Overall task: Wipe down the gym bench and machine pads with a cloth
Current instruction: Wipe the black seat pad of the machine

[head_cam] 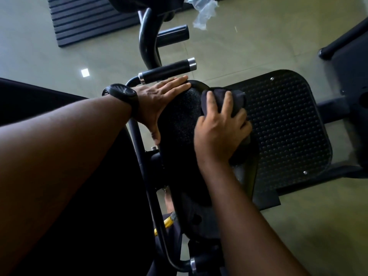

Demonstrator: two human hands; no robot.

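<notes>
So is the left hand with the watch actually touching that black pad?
Touching. The head view shows the left hand lying flat on the pad, fingers across its top edge, thumb down its side.

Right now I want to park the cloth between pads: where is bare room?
The studded footplate right of the right hand is bare, as is the floor between ribbed mat and handle. The pad is crowded by left hand and cloth.
</notes>
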